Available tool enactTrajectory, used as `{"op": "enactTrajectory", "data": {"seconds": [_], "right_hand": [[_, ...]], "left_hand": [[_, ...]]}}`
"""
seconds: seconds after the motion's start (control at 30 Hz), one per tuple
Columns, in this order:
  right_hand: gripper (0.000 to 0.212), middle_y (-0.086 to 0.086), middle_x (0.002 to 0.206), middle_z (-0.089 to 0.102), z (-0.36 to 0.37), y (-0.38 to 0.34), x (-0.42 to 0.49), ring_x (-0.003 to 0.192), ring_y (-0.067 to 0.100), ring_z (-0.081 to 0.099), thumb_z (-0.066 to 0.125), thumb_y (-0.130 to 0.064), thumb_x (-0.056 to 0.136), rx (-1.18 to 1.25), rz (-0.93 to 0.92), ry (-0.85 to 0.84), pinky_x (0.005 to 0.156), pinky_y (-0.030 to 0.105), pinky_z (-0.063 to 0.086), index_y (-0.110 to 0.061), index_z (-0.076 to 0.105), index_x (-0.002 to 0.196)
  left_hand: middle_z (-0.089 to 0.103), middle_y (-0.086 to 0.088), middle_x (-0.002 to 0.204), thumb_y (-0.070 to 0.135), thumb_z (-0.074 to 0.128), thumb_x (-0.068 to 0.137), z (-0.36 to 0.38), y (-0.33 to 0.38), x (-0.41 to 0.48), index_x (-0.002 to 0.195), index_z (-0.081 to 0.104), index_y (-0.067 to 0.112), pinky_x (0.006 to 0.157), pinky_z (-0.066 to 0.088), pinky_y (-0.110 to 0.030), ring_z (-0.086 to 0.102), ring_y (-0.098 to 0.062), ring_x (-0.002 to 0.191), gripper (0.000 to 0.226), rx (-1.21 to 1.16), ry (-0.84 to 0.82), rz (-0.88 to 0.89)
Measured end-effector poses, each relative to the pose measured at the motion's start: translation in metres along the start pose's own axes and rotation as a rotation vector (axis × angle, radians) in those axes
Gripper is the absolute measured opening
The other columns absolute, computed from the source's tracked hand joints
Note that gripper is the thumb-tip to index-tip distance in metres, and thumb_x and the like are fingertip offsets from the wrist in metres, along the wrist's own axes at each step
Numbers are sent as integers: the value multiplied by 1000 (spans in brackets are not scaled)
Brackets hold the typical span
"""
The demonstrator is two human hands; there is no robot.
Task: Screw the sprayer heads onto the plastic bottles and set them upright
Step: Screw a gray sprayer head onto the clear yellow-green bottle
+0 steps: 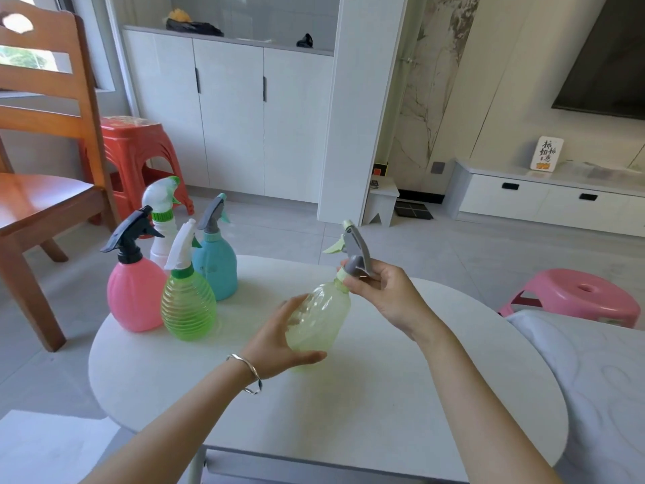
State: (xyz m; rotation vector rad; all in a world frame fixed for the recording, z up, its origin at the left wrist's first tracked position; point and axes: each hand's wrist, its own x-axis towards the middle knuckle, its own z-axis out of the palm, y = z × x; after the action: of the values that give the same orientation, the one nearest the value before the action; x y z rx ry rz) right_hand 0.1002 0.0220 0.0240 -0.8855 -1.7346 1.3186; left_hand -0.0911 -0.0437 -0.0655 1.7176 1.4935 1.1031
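The right hand [378, 291] is covering the rear of the grey sprayer head [354, 251], hiding how far its collar is sitting on the pale green bottle [319, 317]. The left hand [279, 340] is masking that bottle's near side and base. The white bottle [161, 235] is standing largely concealed behind the pink bottle [134, 295] and ribbed green bottle [188, 307]. The frame's left edge is cutting off the wooden chair [42, 141].

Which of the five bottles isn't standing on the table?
The pale yellow-green bottle, held tilted in both hands; the pink, ribbed green, white and blue ones stand upright.
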Motion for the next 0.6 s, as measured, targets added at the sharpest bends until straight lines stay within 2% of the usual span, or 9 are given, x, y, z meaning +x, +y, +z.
{"op": "enactTrajectory", "data": {"seconds": [0.07, 0.13, 0.23, 0.33, 0.43, 0.5, 0.6], "right_hand": [[14, 1, 113, 70, 1, 0, -2, 100, 6, 67, 68, -17, 85, -72, 5, -44, 86, 9, 46, -25, 67, 96], [14, -2, 111, 70, 1, -1, -3, 104, 6, 66, 68, -15, 84, -103, -1, -82, 88, 11, 46, -27, 67, 92], [19, -13, 103, 72, 2, -1, -4, 101, 1, 66, 69, -14, 83, -106, -13, -102, 84, 9, 46, -31, 68, 94], [18, -13, 105, 72, 4, -1, -5, 102, 0, 65, 70, -16, 83, -104, -17, -105, 87, 8, 45, -31, 68, 94], [15, -8, 109, 71, 12, -3, -4, 105, 0, 64, 70, -16, 83, -110, -18, -168, 89, 9, 44, -29, 67, 89], [16, -7, 105, 72, 20, -5, -3, 102, 0, 66, 70, -15, 82, -131, -35, -181, 85, 8, 45, -29, 68, 88], [19, -9, 100, 72, 24, -7, -1, 97, 1, 67, 71, -13, 82, -139, -51, -175, 82, 9, 46, -31, 67, 88]], "left_hand": [[49, 7, 127, 38, 85, 57, 8, -4, 1, 125, 34, 46, 95, 38, -11, 51, -5, 115, 85, -13, -11, 4], [50, 9, 127, 36, 86, 59, 13, -6, 1, 129, 35, 38, 92, 34, -4, 47, 2, 116, 87, -39, -24, 2], [52, 13, 125, 35, 86, 59, 19, -7, 1, 129, 36, 37, 92, 35, -4, 47, 4, 117, 87, -89, -42, -8], [53, 15, 124, 35, 85, 58, 17, -6, 1, 125, 35, 43, 91, 36, -4, 48, 3, 117, 84, -100, -66, -26], [53, 13, 125, 37, 85, 54, 8, -9, 2, 130, 34, 36, 99, 42, -20, 49, -4, 120, 91, -86, -108, -58], [53, 12, 126, 36, 87, 54, 4, -8, 1, 130, 33, 34, 104, 42, -33, 50, -7, 121, 93, -54, -123, -74], [50, 9, 130, 29, 88, 59, -2, -2, 2, 134, 28, 32, 108, 38, -36, 46, -10, 125, 96, 6, -171, -97]]}}
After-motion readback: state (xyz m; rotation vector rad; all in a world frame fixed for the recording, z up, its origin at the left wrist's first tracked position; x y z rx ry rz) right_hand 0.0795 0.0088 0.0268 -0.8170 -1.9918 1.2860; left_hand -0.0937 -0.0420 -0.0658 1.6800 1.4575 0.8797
